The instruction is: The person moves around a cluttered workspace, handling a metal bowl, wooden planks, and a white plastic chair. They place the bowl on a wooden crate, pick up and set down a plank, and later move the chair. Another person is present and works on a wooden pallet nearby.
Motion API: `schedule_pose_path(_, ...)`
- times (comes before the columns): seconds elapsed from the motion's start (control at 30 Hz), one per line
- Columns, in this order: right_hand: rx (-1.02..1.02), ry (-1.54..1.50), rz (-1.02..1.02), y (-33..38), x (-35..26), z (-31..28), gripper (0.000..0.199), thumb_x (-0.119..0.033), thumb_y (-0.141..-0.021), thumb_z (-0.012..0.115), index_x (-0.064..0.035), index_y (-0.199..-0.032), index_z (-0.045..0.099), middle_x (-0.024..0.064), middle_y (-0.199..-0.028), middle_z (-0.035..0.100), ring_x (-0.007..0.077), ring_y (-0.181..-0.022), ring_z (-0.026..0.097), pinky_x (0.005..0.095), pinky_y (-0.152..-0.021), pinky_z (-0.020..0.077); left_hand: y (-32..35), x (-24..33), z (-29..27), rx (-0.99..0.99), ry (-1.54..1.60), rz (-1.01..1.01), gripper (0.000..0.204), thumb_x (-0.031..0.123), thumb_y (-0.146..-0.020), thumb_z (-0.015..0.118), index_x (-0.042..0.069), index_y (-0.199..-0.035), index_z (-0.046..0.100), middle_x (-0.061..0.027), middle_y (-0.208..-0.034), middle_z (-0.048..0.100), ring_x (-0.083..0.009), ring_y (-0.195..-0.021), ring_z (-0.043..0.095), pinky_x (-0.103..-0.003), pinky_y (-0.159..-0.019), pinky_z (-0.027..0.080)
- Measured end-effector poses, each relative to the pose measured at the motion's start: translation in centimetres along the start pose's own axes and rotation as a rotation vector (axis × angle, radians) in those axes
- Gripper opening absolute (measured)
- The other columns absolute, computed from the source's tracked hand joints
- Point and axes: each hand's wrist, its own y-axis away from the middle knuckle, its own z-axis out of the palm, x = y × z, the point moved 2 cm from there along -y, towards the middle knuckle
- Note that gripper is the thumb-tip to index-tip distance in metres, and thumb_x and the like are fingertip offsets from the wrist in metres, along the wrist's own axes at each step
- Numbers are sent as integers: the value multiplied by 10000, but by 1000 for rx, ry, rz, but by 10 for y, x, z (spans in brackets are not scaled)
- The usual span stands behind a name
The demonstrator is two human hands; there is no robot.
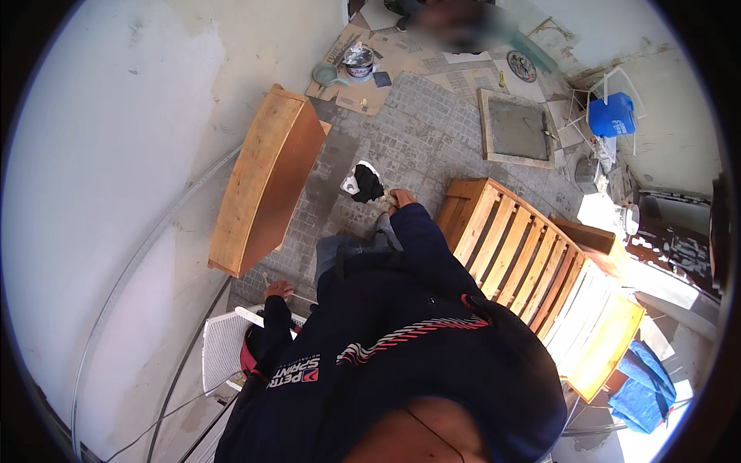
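My right hand (402,200) reaches forward over the tiled floor, its fingers bent together beside a crumpled black cloth (368,184). The cloth lies against a white piece (350,186) that shows around its edges. Whatever sits between those fingers is too small to make out. Down at the left, my left hand (279,289) has its fingers stretched out and apart, by the white chair (224,347) with a mesh surface. Nothing shows in that hand.
Wooden furniture stands on both sides: a solid drawer-like piece (258,177) at left, a slatted frame (513,251) at right. Farther off are a paint bucket (359,63) on cardboard, a square framed slab (515,127), a blue jug (611,116) and a blurred person (455,23).
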Motion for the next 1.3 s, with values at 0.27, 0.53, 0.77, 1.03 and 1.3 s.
schedule_pose_path(0.27,244,21,110,52,66,-47,384,-88,-643,574,-73,-1019,495,167,-992,524,344,-936,521,377,-815,436,-20,153,4,296,-251,486,312,321,-799,599,73,-986,572,-49,-788,619,-111,-650,581,-250,-536,427)
schedule_pose_path(0.53,412,-38,374,103,49,-69,327,-63,-703,570,-37,-1017,485,149,-941,537,287,-878,556,330,-746,454,-106,367,-33,796,-769,625,805,584,-656,611,9,-1196,452,-206,-1071,549,-307,-1034,517,-360,-879,404)
schedule_pose_path(0.77,548,-152,571,127,8,-66,339,-26,-735,541,-1,-1065,471,144,-938,542,234,-863,568,307,-761,448,-150,409,-38,451,-685,149,978,685,-549,629,-47,-1176,464,-204,-1161,504,-290,-1083,488,-332,-918,377)
schedule_pose_path(1.03,514,-58,670,139,1,-51,345,-51,-749,546,2,-1078,458,148,-898,546,236,-846,566,315,-732,455,-165,399,-35,298,-604,42,1007,640,-503,704,-87,-1156,465,-184,-1156,513,-270,-1059,500,-309,-905,381)
schedule_pose_path(1.3,626,-104,659,106,-8,-60,356,-15,-674,553,-55,-1022,491,137,-914,542,274,-875,564,315,-764,447,-159,345,43,169,-736,-115,1044,739,-587,546,-94,-1200,405,-186,-1143,516,-260,-1044,506,-319,-898,388)
